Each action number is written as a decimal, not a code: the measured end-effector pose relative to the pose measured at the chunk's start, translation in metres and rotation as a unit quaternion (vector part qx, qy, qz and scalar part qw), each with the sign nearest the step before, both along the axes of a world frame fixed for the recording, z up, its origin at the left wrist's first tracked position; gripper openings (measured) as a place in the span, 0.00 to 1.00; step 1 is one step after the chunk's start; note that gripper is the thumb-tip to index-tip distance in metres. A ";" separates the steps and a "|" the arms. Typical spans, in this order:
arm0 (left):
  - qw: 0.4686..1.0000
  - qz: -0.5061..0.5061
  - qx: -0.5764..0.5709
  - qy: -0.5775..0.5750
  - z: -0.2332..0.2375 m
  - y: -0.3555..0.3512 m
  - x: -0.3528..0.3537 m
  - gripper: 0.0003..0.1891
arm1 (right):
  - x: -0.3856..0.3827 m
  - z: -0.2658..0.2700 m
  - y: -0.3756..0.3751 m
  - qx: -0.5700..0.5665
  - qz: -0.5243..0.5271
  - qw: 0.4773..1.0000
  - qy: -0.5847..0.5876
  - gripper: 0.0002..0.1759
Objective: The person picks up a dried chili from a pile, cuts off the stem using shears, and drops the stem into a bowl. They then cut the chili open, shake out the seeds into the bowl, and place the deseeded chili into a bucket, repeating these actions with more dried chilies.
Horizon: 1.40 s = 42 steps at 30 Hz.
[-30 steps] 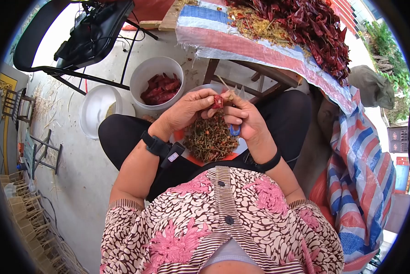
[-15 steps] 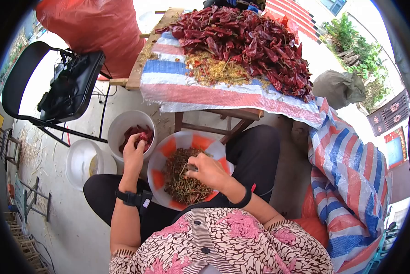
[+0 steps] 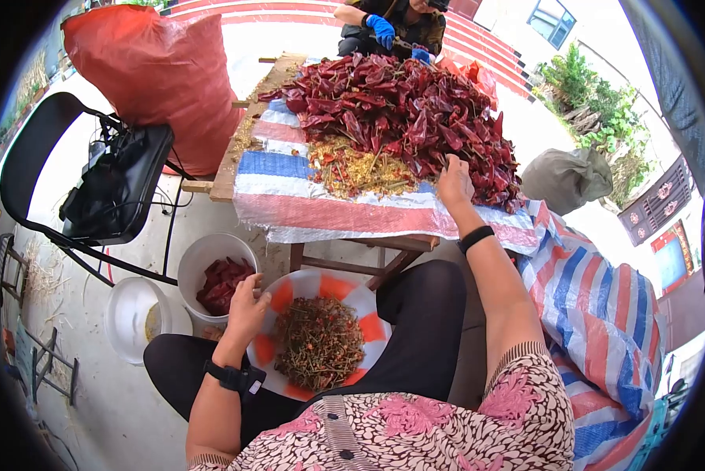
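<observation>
My left hand hovers between a white bucket and an orange-and-white basin; its thumb and fingers are apart, with nothing seen in them. Inside the bucket lie dried red chili peppers. Broken stems and bits fill the middle of the basin, which rests by my legs. My right hand reaches to the near right edge of a big heap of dried red chilies on the table. Its fingers are loosely bent at the peppers, and I see none gripped.
A striped sheet covers the table, with yellow seeds on it. Across the heap sits a person with blue gloves. At left are a black chair, a red sack and a second white bucket.
My right hand has left the basin and reached up to the chili heap. My left hand has come out of the bucket toward the basin, without the chilies. The view has tilted up.
</observation>
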<state>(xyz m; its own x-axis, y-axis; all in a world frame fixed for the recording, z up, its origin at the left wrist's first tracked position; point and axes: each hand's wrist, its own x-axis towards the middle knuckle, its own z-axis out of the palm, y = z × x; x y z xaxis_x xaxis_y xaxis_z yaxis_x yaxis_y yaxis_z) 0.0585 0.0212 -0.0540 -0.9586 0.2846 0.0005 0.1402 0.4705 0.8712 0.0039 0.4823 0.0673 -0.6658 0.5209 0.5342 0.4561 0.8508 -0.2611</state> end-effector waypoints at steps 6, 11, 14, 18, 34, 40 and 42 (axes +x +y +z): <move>0.999 -0.030 0.005 -0.017 0.001 0.007 0.001 0.22 | -0.024 -0.013 0.027 -0.004 -0.051 0.990 -0.132 0.13; 0.999 -0.049 0.008 0.005 0.003 0.006 0.002 0.21 | -0.016 -0.008 0.014 -0.035 -0.041 0.999 -0.009 0.10; 0.997 -0.073 0.025 -0.017 0.014 0.009 0.003 0.21 | -0.005 -0.007 0.010 -0.107 0.062 0.982 0.143 0.10; 0.989 -0.113 0.090 -0.022 0.022 0.013 0.006 0.23 | 0.037 0.012 -0.047 -0.398 0.239 0.858 0.221 0.09; 0.961 -0.188 0.206 0.001 0.049 0.023 0.033 0.12 | 0.148 -0.016 -0.264 -0.725 0.340 0.597 -0.048 0.10; 0.920 -0.282 0.237 -0.133 0.056 0.014 0.030 0.12 | 0.141 -0.045 -0.280 -0.572 0.411 0.709 0.042 0.08; 0.900 -0.309 0.263 -0.157 0.049 0.017 0.028 0.13 | 0.145 -0.047 -0.279 -0.412 0.430 0.799 0.084 0.07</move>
<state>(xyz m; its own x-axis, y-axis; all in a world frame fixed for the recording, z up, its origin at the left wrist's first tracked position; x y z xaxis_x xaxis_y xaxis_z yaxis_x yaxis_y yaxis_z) 0.0861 0.0384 -0.0046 -0.5931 0.8037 0.0473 -0.0587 -0.1018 0.9931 0.1489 0.2028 0.0207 -0.9220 0.1310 0.3644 -0.3040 0.3380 -0.8907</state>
